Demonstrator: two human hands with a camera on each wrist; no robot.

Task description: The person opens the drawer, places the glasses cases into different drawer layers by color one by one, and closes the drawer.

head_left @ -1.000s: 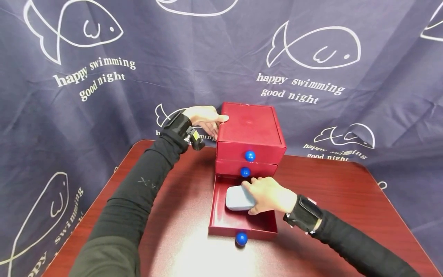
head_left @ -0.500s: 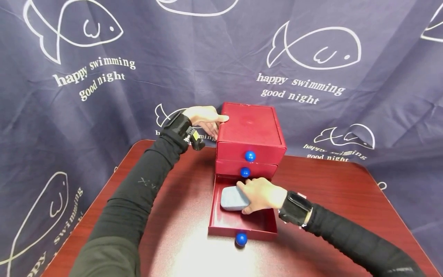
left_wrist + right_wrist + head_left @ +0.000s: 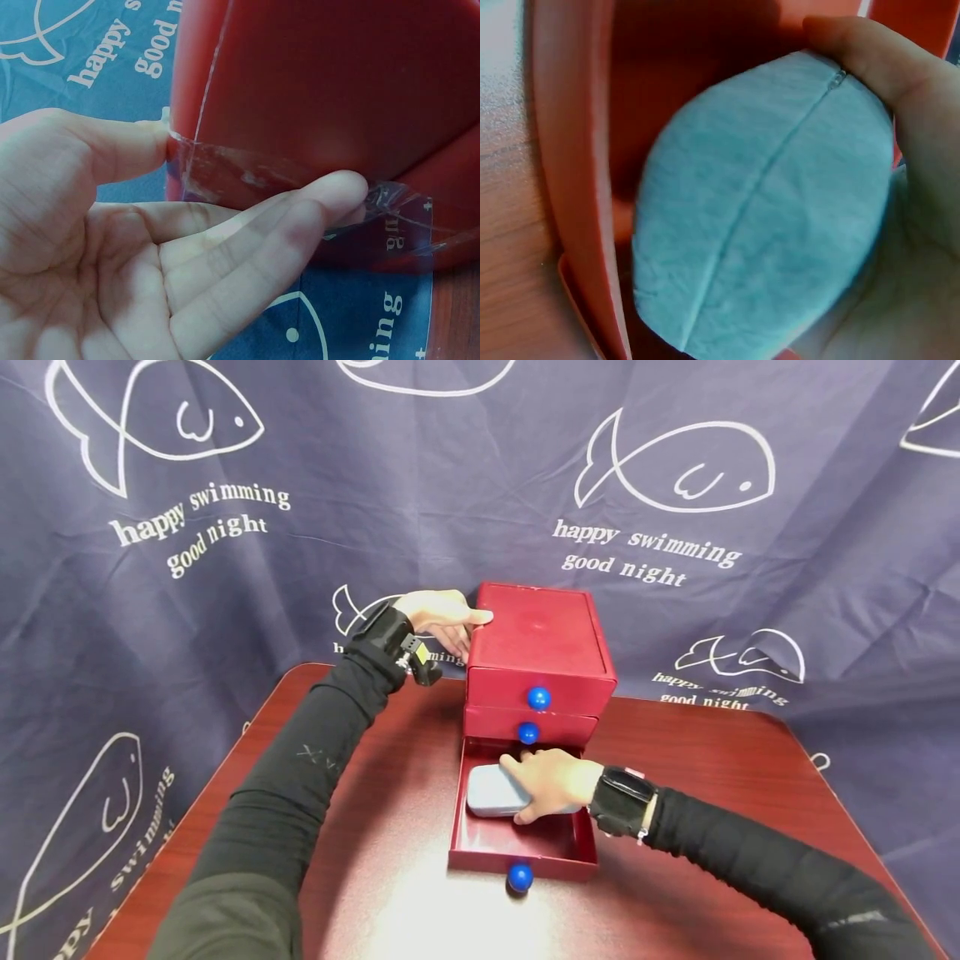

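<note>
I am watching the right hand (image 3: 553,781) gripping a pale blue zippered fabric pouch (image 3: 491,792) inside the small red three-drawer chest's (image 3: 542,635) pulled-out bottom drawer (image 3: 520,850). The left hand (image 3: 441,617), fingers straight, is pressing against the chest's left side.

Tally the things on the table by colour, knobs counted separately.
Red: 1, the drawer cabinet with its bottom drawer pulled out
Blue: 3, the round knobs
Pale grey-blue: 1, the zipped pouch held by the right hand
Total: 5
</note>
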